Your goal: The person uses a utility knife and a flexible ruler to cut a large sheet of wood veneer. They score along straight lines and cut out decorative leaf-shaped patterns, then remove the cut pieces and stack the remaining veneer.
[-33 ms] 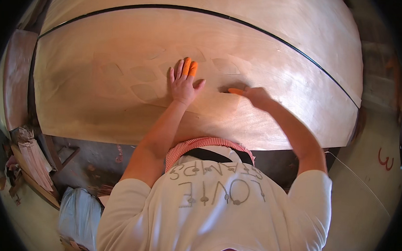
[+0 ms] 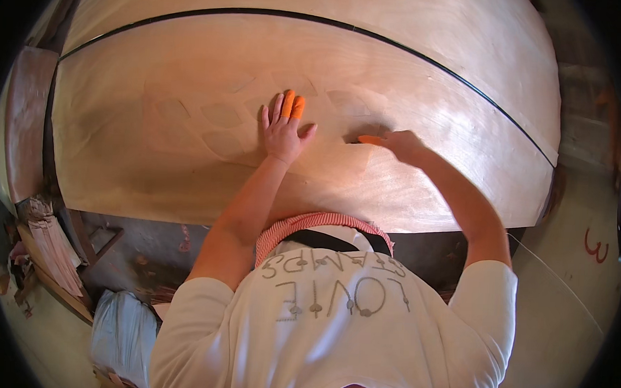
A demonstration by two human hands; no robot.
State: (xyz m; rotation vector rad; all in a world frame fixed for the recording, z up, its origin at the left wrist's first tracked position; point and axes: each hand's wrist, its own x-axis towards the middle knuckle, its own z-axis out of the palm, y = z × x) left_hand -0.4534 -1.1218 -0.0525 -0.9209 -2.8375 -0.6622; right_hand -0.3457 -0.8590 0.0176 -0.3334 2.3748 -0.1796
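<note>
A thin, translucent tan sheet with several leaf-shaped outlines lies on the wooden tabletop. My left hand rests flat on this sheet, fingers stretched, with orange covers on two of them. To its right, my right hand is closed near the sheet's right part. Something orange points leftward from it, ending in a dark tip close to the surface. Whether that is a covered finger or the handle of a small tool cannot be made out.
A black strip curves across the far side of the tabletop. Pinkish folded material hangs at the lower left, above a pale blue bag. A thin white cord runs over the floor at right.
My right hand has shifted slightly to the right, along with the orange thing. The left hand stays in place.
</note>
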